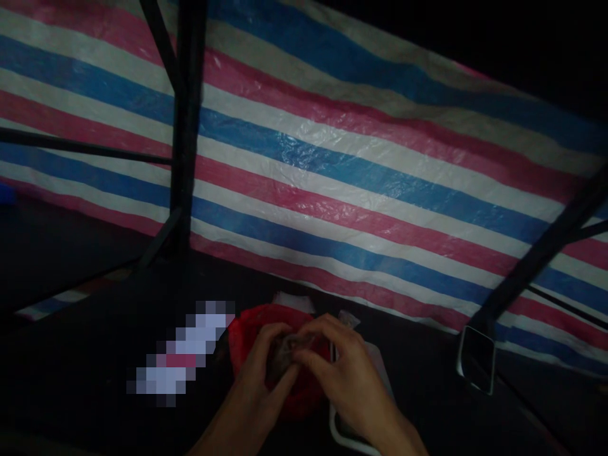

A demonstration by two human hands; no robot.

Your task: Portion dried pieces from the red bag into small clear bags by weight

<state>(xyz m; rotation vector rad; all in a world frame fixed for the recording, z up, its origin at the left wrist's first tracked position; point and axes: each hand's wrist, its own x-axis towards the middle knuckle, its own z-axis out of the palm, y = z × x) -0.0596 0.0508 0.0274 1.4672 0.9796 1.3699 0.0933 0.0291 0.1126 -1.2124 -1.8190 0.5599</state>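
Both hands are on a small clear plastic packet [291, 349], low in the centre of the view, right over a red bag [266, 320]. The left hand [263, 370] pinches its near edge; the right hand [335, 367] curls closed on its top. No writing is readable in this gloom. A white tray [344, 434] sits beneath, a striped tarp [356, 158] hangs behind, and a rounded metal frame [476, 359] stands to the right.

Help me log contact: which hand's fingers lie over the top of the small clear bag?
The right hand: its fingers arch over the small clear bag, while the left hand grips its near side.
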